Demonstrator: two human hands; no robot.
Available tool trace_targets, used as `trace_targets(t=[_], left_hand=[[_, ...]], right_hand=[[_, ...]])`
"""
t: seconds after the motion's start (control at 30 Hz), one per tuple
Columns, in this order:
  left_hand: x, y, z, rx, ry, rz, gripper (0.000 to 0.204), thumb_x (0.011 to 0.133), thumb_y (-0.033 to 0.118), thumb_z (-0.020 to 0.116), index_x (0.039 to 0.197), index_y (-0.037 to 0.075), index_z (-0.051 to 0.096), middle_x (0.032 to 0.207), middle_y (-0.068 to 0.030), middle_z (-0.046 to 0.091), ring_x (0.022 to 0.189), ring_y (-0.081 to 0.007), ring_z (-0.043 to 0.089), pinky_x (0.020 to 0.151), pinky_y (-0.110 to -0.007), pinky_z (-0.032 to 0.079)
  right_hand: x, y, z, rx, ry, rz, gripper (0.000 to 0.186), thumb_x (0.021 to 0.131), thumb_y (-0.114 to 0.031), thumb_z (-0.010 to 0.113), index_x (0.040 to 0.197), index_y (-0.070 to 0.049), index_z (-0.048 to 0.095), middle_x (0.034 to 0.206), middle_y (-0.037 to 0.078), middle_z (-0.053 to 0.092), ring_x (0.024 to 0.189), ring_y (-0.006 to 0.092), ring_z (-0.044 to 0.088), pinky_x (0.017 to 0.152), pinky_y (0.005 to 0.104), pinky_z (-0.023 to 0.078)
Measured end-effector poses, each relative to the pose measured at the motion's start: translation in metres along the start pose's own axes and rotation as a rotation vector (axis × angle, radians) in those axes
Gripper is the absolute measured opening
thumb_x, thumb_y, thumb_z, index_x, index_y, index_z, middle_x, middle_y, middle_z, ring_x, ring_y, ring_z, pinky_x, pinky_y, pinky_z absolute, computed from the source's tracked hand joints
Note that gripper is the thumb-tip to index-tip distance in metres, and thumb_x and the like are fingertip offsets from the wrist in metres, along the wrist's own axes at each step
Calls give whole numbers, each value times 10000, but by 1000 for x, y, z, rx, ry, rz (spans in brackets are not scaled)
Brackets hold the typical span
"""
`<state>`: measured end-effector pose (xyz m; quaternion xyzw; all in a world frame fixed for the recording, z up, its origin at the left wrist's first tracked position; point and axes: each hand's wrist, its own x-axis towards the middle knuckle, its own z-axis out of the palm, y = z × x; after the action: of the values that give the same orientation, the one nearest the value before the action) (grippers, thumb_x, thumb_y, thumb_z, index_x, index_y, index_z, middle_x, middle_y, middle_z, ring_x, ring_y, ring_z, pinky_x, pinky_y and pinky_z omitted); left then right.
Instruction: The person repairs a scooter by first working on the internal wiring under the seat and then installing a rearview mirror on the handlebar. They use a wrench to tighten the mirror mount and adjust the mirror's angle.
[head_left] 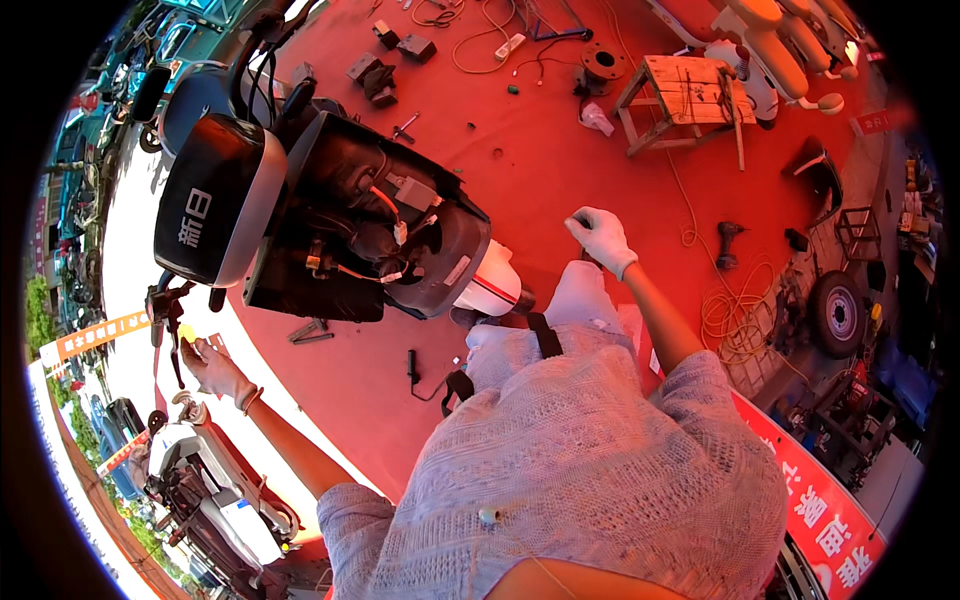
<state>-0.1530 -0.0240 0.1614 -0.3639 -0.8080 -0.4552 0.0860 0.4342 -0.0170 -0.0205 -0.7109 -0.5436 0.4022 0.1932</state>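
In front of me stands an electric scooter with a black front panel (pixel 205 205) and an uncovered body, where wires and a grey box-shaped part (pixel 412 194) show. My left hand (pixel 218 374), in a pale glove, is beside the handlebar's brake lever (pixel 176 362); its fingers are apart, and bright light blurs whether they touch the lever. Above my right knee is my right hand (pixel 602 238), gloved in white. Its fingers are curled together in a pinch, and anything between them is too small or hidden to tell.
Red matting (pixel 400 400) covers the floor. A wooden stool (pixel 690 95) stands at the far right, with a cordless drill (pixel 730 245), coiled cable (pixel 735 325) and a tyre (pixel 838 313) nearer. A white scooter (pixel 215 490) is at the lower left. Small tools lie around.
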Motion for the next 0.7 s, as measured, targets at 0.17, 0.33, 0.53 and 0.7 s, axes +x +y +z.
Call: trace_targets(t=[0.17,0.33,0.53,0.7], left_hand=[[-149,95,88,-171,-193,-30,284,940,173,498,1120,-29,584,1069,-123,630,956,-212,600,889,-303,454],[-241,198,194,-345,-672,-201,226,934,205,523,979,10,628,825,-36,638,724,-112,581,707,-262,486],[-257,277,243,-191,-736,8,219,919,201,526,934,8,627,723,-66,625,653,-155,597,626,-298,469],[-196,310,245,-115,-504,63,275,924,278,537,891,19,625,727,-67,605,698,-181,598,633,-306,455]], right_hand=[[39,155,-78,-95,-51,202,286,817,-303,600,841,-24,655,753,138,651,728,273,636,684,373,488],[-26,254,-196,282,153,440,177,859,-136,577,777,20,588,587,34,552,467,94,506,418,264,412],[12,258,-257,164,127,459,150,881,-114,568,862,29,607,644,49,575,500,91,515,433,253,420],[171,159,-240,265,-28,166,130,884,-84,546,884,30,608,682,25,576,537,67,512,460,231,425]])
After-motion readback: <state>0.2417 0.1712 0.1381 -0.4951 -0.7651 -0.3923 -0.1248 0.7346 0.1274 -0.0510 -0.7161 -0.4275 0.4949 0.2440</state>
